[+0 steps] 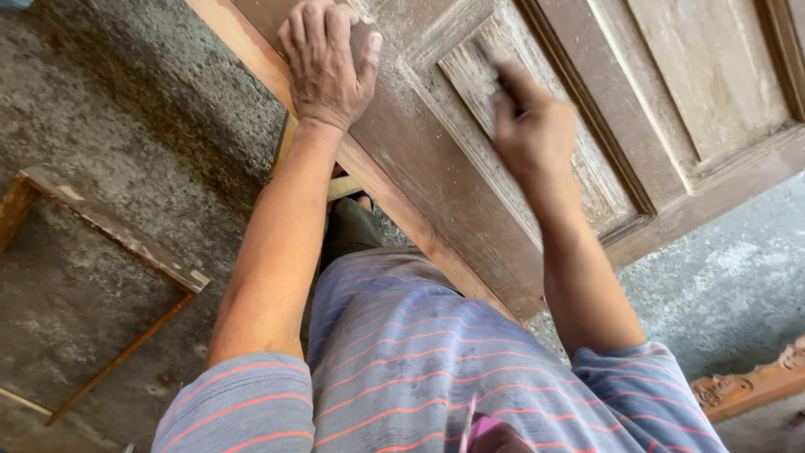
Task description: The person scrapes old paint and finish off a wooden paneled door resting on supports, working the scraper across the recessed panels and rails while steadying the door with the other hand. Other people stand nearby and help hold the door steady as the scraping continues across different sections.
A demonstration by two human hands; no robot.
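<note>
We see a brown panelled wooden door [470, 159], worn and dusty, lying flat and slanting across the upper right of the view. Our right hand [530, 130], blurred, is clenched on a small dark object on a raised pale panel [495, 84]; what it is we cannot tell. Our left hand [329, 63] lies open, palm down, on the door's near edge, grasping nothing. Below lies a grey concrete floor [109, 109], with a rough wooden frame [126, 239] to the left and a carved wooden strip [750, 386] at lower right.

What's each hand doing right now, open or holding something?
Left hand: open, flat on the wooden door, holding nothing.
Right hand: blurred, fingers curled against a door panel; what it grips cannot be told.
</note>
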